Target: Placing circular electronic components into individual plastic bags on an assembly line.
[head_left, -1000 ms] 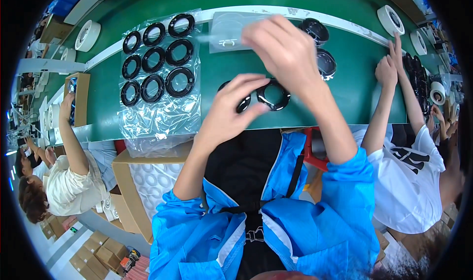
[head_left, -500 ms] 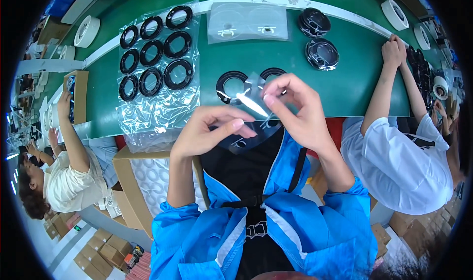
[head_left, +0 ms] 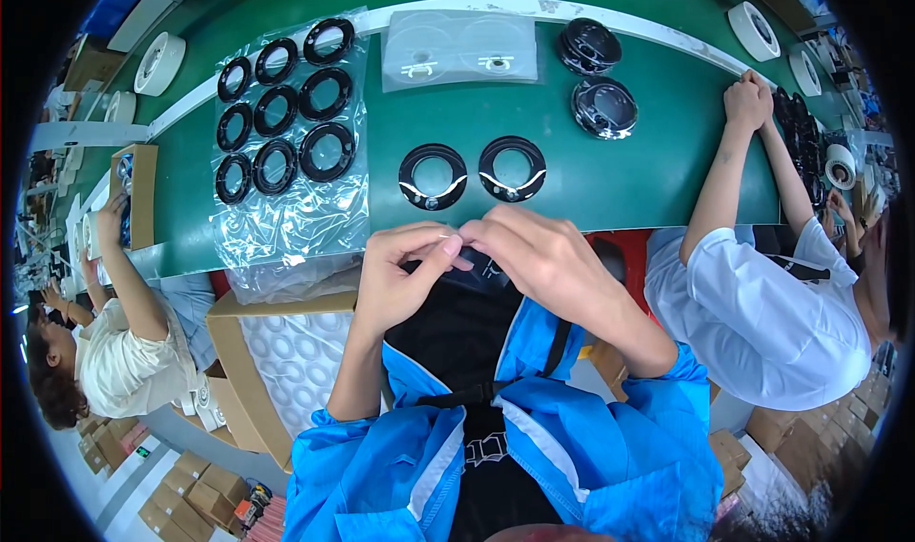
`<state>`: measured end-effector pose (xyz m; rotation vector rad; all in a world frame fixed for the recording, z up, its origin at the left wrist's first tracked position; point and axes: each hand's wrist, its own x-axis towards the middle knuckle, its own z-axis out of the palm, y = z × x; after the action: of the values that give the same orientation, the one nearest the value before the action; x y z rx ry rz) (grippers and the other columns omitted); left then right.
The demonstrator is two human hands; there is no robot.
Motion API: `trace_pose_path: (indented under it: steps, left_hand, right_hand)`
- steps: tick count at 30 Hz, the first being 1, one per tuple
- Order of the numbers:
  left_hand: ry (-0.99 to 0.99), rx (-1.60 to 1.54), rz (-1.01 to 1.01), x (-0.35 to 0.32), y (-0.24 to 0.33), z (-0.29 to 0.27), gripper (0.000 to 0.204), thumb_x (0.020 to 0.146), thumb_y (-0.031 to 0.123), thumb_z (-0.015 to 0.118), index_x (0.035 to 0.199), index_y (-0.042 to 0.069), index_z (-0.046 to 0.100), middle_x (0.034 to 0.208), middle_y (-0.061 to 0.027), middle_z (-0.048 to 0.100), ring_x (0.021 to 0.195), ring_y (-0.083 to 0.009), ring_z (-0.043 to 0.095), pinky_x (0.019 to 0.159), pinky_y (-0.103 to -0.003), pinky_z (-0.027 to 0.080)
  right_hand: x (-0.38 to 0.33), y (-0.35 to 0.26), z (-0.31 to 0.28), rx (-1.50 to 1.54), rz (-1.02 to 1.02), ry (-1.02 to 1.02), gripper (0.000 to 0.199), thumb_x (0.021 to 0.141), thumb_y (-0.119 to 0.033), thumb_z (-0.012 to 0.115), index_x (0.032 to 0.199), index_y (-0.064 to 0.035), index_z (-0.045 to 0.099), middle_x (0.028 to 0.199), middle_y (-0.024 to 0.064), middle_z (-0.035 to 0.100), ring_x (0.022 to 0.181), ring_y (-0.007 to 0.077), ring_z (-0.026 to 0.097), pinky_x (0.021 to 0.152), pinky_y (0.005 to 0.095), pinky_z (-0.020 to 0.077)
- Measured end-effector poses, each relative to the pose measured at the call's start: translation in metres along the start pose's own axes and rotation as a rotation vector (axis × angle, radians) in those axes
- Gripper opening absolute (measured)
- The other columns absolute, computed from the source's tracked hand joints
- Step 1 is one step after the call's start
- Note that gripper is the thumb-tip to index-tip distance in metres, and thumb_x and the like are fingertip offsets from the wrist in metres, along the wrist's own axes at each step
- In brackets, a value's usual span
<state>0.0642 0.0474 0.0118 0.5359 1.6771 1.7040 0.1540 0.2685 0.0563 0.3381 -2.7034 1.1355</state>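
Observation:
My left hand point(head_left: 405, 273) and my right hand point(head_left: 548, 256) meet fingertip to fingertip just in front of the table's near edge. Both are closed in a pinch on a clear plastic film point(head_left: 484, 273), most of it hidden behind the fingers; its lower part shows against my black shirt. Just beyond my hands two black rings lie flat side by side, a left ring point(head_left: 412, 189) and a right ring point(head_left: 489, 182), each with a light streak across its face.
At the left, several black rings point(head_left: 276, 110) lie in rows on a clear plastic bag point(head_left: 286, 232). Clear film sheets point(head_left: 457, 51) lie at the back, beside two stacks of black round parts point(head_left: 604, 106). An open carton point(head_left: 224, 337) stands left of me. Co-workers sit on both sides.
My hands have come together, the right one moving left and turning its back up. The film has left its place over the rings, so both show fully. The view has shifted slightly.

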Motion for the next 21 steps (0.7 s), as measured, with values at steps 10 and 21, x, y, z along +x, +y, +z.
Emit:
trace_pose_path:
  steps: [10, 21]
  left_hand:
    - [0.143, -0.086, -0.137, 0.008, -0.003, 0.018, 0.028, 0.114, 0.016, 0.067, 0.11, -0.008, 0.081, 0.087, -0.0099, 0.081, 0.077, -0.0184, 0.081, 0.066, -0.027, 0.062]
    - [0.084, 0.346, -0.028, 0.003, 0.005, 0.005, 0.017, 0.106, 0.011, 0.075, 0.103, -0.005, 0.082, 0.113, -0.0136, 0.086, 0.073, -0.0182, 0.08, 0.062, -0.029, 0.06]
  right_hand:
    - [-0.012, 0.019, 0.016, -0.327, -0.336, 0.269, 0.027, 0.076, -0.006, 0.079, 0.102, -0.0015, 0.081, 0.114, 0.0113, 0.078, 0.096, 0.0256, 0.077, 0.08, 0.0428, 0.0671]
    - [0.0, 0.062, -0.017, 0.65, 0.583, 0.485, 0.008, 0.1, -0.002, 0.082, 0.107, 0.0019, 0.08, 0.092, 0.0057, 0.077, 0.08, 0.0096, 0.069, 0.062, 0.0259, 0.0548]
